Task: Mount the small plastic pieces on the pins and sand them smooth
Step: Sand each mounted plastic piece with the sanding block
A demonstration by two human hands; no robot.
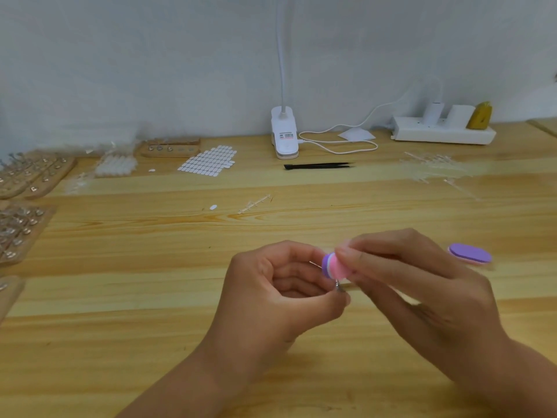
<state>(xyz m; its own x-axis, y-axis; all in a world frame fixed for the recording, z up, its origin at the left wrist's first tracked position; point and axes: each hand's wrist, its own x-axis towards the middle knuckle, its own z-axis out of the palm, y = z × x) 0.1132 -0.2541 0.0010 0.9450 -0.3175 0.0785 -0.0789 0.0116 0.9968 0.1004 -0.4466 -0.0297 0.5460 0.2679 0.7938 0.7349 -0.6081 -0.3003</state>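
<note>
My left hand [280, 285] pinches a thin metal pin [340, 287] between thumb and fingers, just above the wooden table [150, 312]. The small piece on the pin is too small to make out. My right hand [422, 285] grips a small sanding block [334, 266] with purple, white and pink layers and holds it against the pin's tip. A second purple and pink sanding block [470, 253] lies flat on the table to the right of my hands.
Wooden pin racks [21, 206] line the left edge, another rack [170, 147] sits at the back. A sheet of white oval stickers [208, 161], black tweezers [319, 166], a clip lamp [284, 134], a power strip [443, 132] and clear plastic sprues [434, 165] lie further back.
</note>
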